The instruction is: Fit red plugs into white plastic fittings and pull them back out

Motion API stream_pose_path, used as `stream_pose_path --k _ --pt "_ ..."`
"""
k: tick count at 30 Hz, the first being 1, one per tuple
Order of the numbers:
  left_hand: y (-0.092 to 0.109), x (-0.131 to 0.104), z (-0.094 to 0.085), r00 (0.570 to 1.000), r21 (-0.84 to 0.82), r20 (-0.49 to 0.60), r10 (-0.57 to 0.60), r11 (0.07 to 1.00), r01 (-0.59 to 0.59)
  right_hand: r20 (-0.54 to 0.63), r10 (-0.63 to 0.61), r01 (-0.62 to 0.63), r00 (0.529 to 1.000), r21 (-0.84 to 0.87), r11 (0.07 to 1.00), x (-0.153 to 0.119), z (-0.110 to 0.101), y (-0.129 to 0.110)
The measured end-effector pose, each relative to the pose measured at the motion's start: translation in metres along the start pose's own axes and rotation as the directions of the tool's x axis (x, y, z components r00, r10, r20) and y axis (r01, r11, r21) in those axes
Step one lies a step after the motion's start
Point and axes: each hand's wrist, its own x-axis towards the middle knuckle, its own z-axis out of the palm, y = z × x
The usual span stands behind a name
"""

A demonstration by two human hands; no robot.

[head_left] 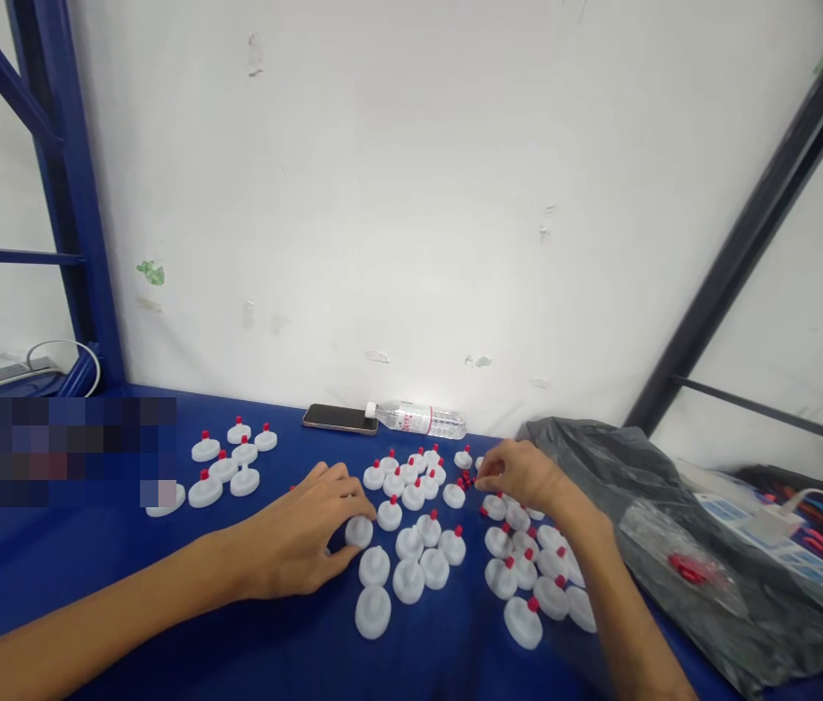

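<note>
The clear plastic bottle [440, 422] lies on its side at the back of the blue tabletop [294, 647], its white screw cap toward the left. Its label [415, 419] carries red markings on white, too small to read. Beside the cap end lies a smartphone [338, 419] with a dark screen; no brand can be made out.

The left hand [309, 531] reaches in from the lower left, palm down, fingers bent and thumb spread below them. Thumb and fingertips close around the edge of 1 white plastic disc [358, 532], which sits on the tabletop just left of the middle group of discs [413, 497]. Many in that group have red caps on their stems; 2 without visible caps stand in front, near the left hand.

The right hand [520, 475] bends in from the right, wrist raised, fingertips drawn together and pointing down at a small pile of loose red caps [467, 479]. Whether it grasps 1 of them cannot be told.

More capped discs stand in a left group [223, 467] and a right group [524, 570]. A grey plastic bag [681, 574] lies right of the right forearm.
</note>
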Motion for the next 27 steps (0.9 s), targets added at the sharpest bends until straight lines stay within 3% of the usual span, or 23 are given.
stream_pose_path --k 5,11,18,22,27 --pt "-0.001 0.003 0.0 0.996 0.039 -0.087 -0.033 0.999 0.037 0.193 0.05 -0.029 0.98 -0.108 0.994 0.0 0.013 0.005" --pt "0.005 0.002 -0.004 0.982 -0.081 -0.17 -0.085 0.994 0.072 0.226 0.063 -0.04 0.972 -0.105 0.994 0.003 0.021 0.004" --pt "0.011 0.004 -0.007 0.975 -0.139 -0.2 -0.1 0.988 0.073 0.023 -0.09 0.086 0.996 0.153 0.985 -0.002 0.017 -0.01" --pt "0.007 0.002 -0.003 0.977 -0.132 -0.188 -0.104 0.988 0.079 -0.129 -0.194 0.229 0.972 0.371 0.9 0.0 0.011 -0.029" --pt "0.005 0.002 0.002 0.966 -0.129 -0.201 -0.164 0.982 0.14 -0.29 -0.228 0.349 0.93 0.497 0.794 -0.003 0.006 -0.057"
